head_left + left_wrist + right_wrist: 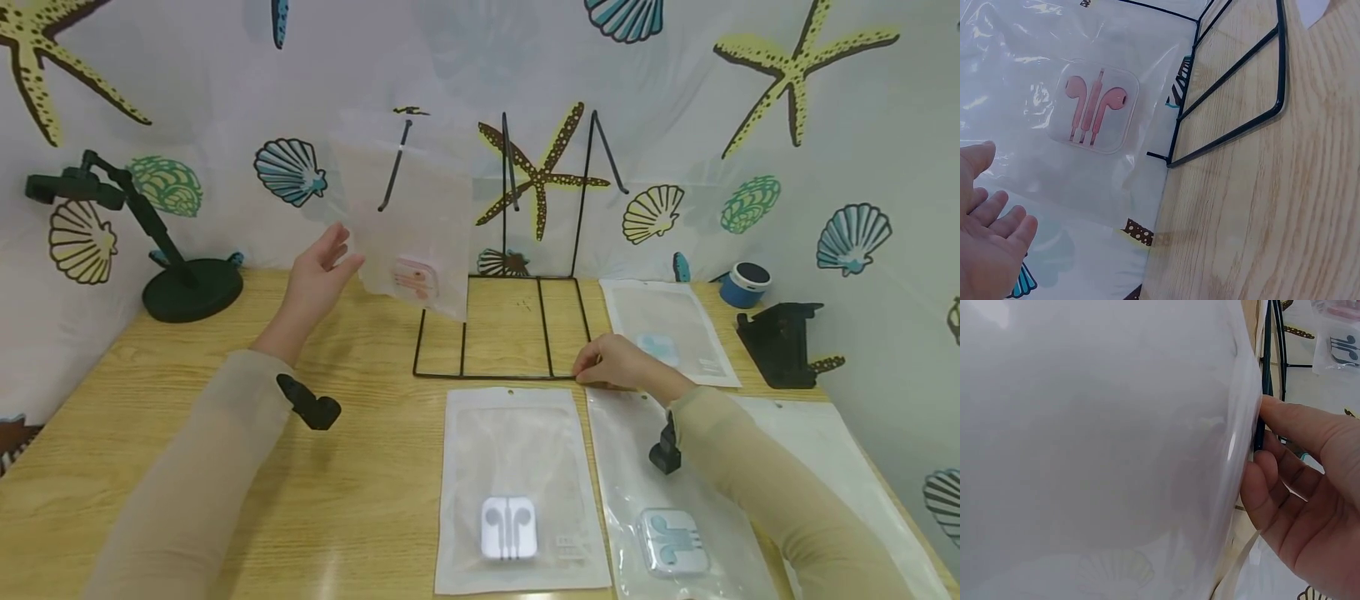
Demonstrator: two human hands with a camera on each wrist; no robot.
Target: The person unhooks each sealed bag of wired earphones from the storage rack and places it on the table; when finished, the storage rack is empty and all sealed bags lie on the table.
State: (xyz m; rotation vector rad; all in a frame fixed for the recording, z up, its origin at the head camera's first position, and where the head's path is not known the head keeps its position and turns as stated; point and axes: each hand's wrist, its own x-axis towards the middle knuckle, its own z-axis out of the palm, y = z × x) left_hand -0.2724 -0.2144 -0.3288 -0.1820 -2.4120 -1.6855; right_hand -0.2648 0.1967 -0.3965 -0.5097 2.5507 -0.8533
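My left hand (317, 279) is raised with loosely spread fingers beside a clear bag (438, 225) hanging from the left hook of a black wire rack (507, 377). Pink earphones (1094, 112) in a clear case show low in that bag. At the rack's front right corner, my right hand (622, 362) holds the black wire between thumb and curled fingers. Close by its fingertips is the edge of a large plastic bag (1104, 456). Below that hand lies a bag (626, 467) with cased earphones (672, 542); left of it, another bag (517, 450) contains white earphones (508, 527).
A further bag (660, 312) lies behind my right hand, and one more (802, 433) sits partly under the right sleeve. A blue round container (745, 283) and black holder (780, 346) stand at right; a black stand (192, 287) is at left. A patterned cloth backs the table.
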